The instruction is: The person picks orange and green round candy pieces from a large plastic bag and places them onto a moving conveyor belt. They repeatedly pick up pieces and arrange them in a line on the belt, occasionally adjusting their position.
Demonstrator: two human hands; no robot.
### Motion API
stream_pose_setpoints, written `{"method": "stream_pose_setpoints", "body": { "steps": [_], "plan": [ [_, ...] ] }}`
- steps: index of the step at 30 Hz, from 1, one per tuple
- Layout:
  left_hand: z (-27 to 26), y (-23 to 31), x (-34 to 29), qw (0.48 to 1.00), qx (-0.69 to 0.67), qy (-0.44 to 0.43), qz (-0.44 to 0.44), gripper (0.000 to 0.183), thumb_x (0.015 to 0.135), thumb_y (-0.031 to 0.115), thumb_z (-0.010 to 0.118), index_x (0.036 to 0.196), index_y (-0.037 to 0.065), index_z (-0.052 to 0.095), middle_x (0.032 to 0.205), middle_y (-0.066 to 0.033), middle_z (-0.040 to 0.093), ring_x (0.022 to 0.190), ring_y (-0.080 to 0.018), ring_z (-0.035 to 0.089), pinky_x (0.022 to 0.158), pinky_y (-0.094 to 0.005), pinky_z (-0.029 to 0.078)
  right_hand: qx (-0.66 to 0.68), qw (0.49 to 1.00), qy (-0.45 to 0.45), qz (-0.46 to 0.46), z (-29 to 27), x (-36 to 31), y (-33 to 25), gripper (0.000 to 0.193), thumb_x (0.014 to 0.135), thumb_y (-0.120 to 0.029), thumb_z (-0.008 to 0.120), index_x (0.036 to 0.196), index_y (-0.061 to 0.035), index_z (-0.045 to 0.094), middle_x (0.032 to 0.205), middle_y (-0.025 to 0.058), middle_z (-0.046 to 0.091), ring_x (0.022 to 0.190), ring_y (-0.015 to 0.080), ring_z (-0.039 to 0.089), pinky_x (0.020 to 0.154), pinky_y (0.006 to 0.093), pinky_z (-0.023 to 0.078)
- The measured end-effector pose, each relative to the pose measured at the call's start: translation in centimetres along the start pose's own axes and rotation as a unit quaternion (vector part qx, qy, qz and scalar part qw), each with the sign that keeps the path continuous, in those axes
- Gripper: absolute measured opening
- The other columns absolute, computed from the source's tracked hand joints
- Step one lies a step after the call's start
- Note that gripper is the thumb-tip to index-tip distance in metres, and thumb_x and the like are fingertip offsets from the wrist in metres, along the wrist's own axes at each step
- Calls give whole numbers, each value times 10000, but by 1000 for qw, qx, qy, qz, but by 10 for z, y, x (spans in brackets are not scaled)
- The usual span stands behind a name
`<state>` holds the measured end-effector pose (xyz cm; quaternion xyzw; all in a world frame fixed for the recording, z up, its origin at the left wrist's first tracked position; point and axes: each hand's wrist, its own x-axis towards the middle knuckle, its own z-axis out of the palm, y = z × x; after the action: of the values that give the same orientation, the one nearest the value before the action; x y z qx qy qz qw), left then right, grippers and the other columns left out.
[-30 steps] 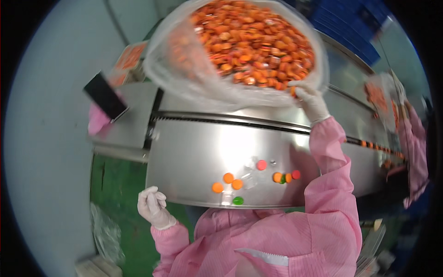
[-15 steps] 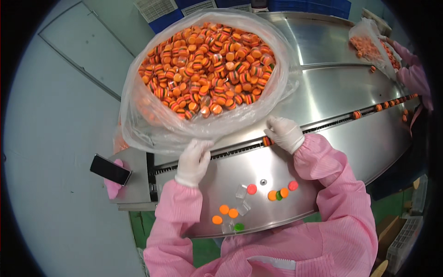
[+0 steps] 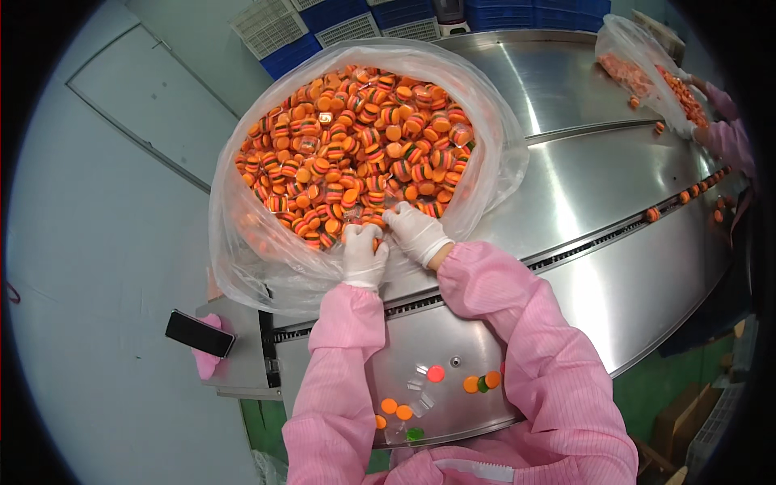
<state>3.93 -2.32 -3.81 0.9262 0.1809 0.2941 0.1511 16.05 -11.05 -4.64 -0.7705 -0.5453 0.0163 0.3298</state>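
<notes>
Layered burger-shaped candies, orange outside with red, yellow and dark green bands, fill a large clear plastic bag whose mouth lies wide. Both my gloved hands reach over its near rim. My left hand has its fingers curled at the edge of the heap, with a bit of orange candy showing at the fingertips. Close beside it on the right, my right hand rests with bent fingers on the candies; what lies under those fingertips is hidden. Below my wrists runs a narrow slotted conveyor track.
Loose orange discs, a red disc, a green disc and clear plastic pieces lie on the steel table. A phone stands at left. At far right, a co-worker's hands are at another bag.
Both hands have moved from the conveyor track forward to the candies in the bag and come closer together. The view has shifted. My arm now covers where a candy sat by my right hand.
</notes>
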Motion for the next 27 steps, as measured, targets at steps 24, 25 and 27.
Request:
{"method": "stream_pose_setpoints", "body": {
  "steps": [24, 25, 27],
  "plan": [
    [-33, -32, 9, 989, 115, -24, -90, 220, 757, 197, 620, 919, 63, 554, 900, -148, 541, 824, -329, 542, 723, -409, 448, -109, 983, -13, -150, -26, 2, -18, 195, 792, -118, 487, 979, -102, 541, 930, 125, 511, 874, 305, 543, 706, 400, 477],
    [-27, -37, 11, 984, 123, -61, -116, 253, 757, 220, 628, 943, 69, 546, 913, -151, 537, 843, -331, 543, 732, -411, 450, -120, 983, -45, -131, -13, 11, -16, 207, 804, -131, 485, 1001, -105, 542, 939, 133, 510, 889, 314, 540, 719, 408, 474],
    [-19, -40, 9, 979, 120, -90, -136, 346, 731, 246, 657, 1001, 87, 510, 917, -145, 528, 899, -336, 542, 756, -414, 450, -120, 985, -83, -94, -2, 18, -11, 210, 812, -147, 492, 1012, -118, 551, 960, 147, 512, 895, 327, 538, 724, 417, 468]
  ]
}}
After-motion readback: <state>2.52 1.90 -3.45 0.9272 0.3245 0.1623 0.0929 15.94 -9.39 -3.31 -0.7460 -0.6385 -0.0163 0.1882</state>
